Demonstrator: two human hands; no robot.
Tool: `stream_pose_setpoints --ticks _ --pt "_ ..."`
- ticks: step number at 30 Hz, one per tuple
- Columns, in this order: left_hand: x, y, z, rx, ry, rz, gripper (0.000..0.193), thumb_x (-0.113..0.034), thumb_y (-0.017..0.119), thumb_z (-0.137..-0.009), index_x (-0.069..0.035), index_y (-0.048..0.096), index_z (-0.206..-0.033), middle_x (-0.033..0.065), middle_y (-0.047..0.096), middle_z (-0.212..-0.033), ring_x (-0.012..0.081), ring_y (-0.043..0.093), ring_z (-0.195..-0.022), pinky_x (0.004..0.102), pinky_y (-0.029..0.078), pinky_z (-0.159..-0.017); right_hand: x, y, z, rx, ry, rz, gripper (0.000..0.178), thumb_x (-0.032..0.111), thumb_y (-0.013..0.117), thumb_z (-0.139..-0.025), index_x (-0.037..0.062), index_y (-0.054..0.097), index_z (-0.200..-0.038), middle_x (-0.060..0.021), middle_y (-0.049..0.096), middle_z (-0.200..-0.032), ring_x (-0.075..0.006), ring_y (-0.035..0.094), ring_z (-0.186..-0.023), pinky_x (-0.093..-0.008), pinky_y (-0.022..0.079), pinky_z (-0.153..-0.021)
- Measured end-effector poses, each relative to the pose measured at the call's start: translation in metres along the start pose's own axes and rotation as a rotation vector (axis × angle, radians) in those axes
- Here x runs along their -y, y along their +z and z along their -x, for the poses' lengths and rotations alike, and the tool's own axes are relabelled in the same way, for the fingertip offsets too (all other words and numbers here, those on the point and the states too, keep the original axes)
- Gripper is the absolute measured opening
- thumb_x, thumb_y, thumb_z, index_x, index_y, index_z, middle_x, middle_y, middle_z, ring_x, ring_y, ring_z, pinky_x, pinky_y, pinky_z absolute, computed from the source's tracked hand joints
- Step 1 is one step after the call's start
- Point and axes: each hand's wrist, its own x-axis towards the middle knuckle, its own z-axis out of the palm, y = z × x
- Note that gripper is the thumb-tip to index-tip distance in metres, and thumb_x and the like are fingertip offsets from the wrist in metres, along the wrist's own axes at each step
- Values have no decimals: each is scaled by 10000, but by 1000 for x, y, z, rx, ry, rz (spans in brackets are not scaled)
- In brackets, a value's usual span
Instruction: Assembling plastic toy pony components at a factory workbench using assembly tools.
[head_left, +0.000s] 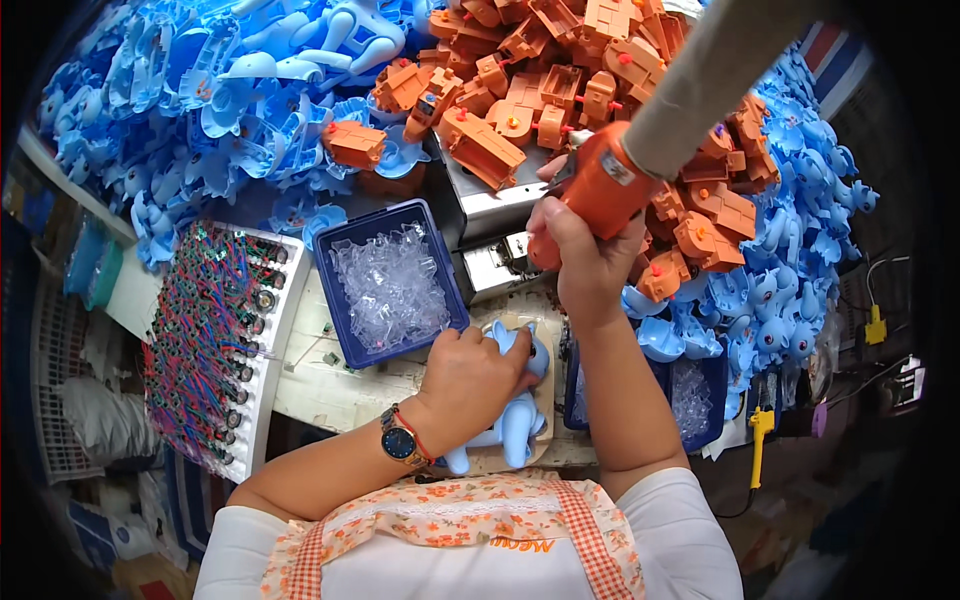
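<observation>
My left hand (pixel 465 385) is closed over a light-blue plastic toy animal (pixel 518 428), pressing it onto a pale board (pixel 543 375) at the table's front edge. The toy's head lies under my fingers, its legs toward me. My right hand (pixel 598 262), raised above the table, grips an orange power screwdriver (pixel 600 180). A thick grey wrapped tube (pixel 715 85) runs from the tool up toward the top right. The tool's tip is hidden. Below and left of it sits a small silver metal device (pixel 497 268).
Left of the toy stands a dark-blue bin (pixel 463 300) of clear plastic pieces; another blue bin (pixel 715 385) is at right. A white foam tray (pixel 280 310) holds wired circuit boards. Blue toy shells (pixel 220 100) and orange battery housings (pixel 560 90) are heaped behind.
</observation>
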Motion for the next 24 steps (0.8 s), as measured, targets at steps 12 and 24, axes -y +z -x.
stream_pose_setpoints --ticks 12,24 --pt "3 -5 -4 71 0 47 491 -354 769 -777 -97 676 -1184 51 561 -638 226 574 -624 372 453 -521 32 -6 12 5 173 152 166 88 757 -868 22 613 -920 10 593 -631 -56 564 -521 -203 443 -484" --pt "4 -5 -5 74 -13 74 333 -305 789 -752 -92 686 -985 63 577 -666 241 601 -653 390 480 -548 30 -5 24 144 200 177 388 134 813 -806 5 604 -1105 -47 697 -931 -80 622 -800 -257 518 -719"
